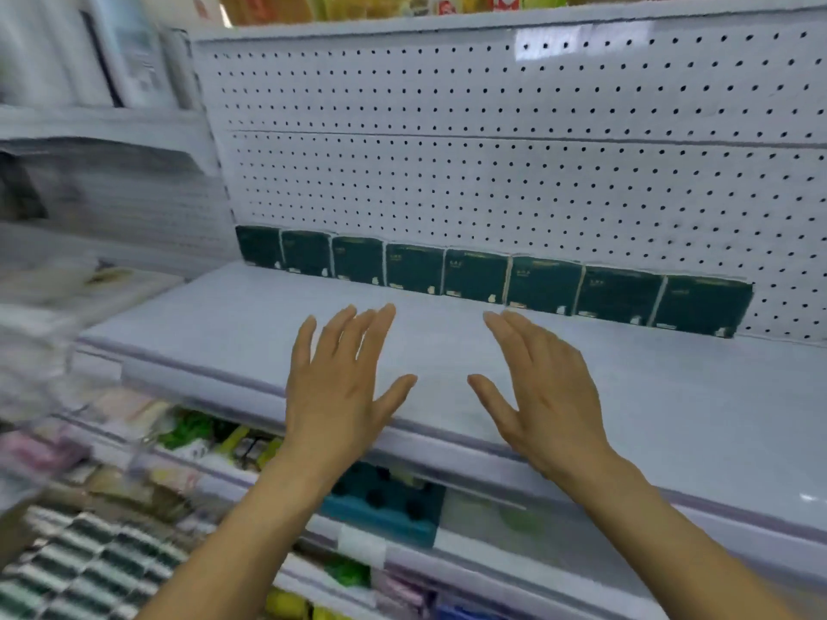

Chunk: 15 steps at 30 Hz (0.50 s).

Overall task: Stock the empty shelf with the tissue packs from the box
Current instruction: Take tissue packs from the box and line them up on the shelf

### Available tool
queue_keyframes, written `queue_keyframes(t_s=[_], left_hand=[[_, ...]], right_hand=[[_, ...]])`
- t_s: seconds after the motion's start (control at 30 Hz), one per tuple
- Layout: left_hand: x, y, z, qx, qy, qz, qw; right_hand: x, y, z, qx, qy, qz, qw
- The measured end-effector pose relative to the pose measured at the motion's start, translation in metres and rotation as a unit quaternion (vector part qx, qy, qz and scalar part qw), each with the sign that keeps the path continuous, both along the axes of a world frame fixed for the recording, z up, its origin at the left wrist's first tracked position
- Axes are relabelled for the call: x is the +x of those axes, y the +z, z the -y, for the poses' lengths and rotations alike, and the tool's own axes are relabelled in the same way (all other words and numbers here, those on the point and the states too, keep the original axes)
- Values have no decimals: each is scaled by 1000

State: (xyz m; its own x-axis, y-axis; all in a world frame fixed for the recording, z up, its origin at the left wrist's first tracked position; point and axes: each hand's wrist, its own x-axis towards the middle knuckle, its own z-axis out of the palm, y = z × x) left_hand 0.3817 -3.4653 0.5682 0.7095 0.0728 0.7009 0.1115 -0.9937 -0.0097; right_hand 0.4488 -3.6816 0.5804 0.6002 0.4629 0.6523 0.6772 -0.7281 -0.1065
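Note:
Several dark green tissue packs [474, 275] stand upright in one row along the back of the white shelf [223, 333], against the pegboard. My left hand [340, 387] hovers over the shelf's front half with its fingers spread and straight, holding nothing. My right hand [546, 391] is beside it, also flat and empty, fingertips a little short of the packs. More dark green packs [76, 570] lie packed together at the bottom left; the box around them is blurred.
A white pegboard [492, 149] backs the shelf. The shelf below holds a teal package [385, 503] and mixed goods. Blurred stacked goods fill the neighbouring shelving on the left [89, 194]. Colourful packages sit on the top shelf [358, 4].

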Motion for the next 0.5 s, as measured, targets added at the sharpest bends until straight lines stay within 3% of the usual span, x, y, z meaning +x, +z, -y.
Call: queue_keyframes(t_s=[0.3, 0.5], left_hand=[[-169, -29, -169, -10, 121, -34, 992], [-270, -69, -275, -27, 201, -119, 972]], right_hand=[[-109, -39, -207, -58, 153, 11, 986], [-178, -83, -327, -106, 209, -19, 972]])
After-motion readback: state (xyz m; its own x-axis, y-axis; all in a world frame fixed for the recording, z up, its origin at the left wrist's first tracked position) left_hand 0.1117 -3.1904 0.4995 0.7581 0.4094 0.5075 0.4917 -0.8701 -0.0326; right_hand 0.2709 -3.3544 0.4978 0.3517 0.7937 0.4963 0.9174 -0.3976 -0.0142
